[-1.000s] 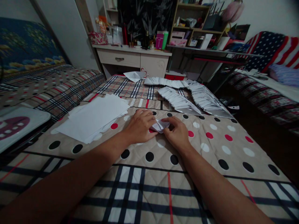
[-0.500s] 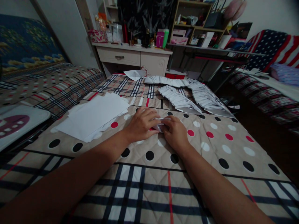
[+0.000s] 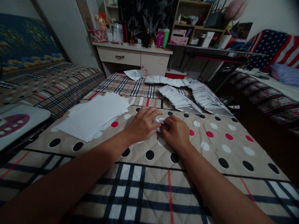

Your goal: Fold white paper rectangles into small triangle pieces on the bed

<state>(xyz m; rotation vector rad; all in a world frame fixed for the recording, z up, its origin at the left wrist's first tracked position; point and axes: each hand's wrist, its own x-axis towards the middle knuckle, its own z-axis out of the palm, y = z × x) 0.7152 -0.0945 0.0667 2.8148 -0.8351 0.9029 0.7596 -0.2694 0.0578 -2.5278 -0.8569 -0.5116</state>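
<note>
A small folded piece of white paper [image 3: 159, 121] lies on the dotted quilt [image 3: 210, 146] between my two hands, mostly covered by them. My left hand [image 3: 143, 124] rests on its left side with the fingers curled over it. My right hand [image 3: 176, 132] pinches its right side with closed fingers. A loose stack of white sheets [image 3: 94, 115] lies to the left of my left hand. Long fanned rows of folded white paper pieces [image 3: 187, 96] lie beyond my hands on the bed.
One larger folded sheet [image 3: 135, 74] sits at the far end of the bed. A dresser [image 3: 132, 57] with bottles and boxes, shelves [image 3: 198, 28] and a desk stand behind. Another bed [image 3: 268, 90] is at the right, a tray-like board [image 3: 16, 123] at the left.
My hands have drawn closer together over the folded paper, which now shows less than before. The view has shifted very slightly.
</note>
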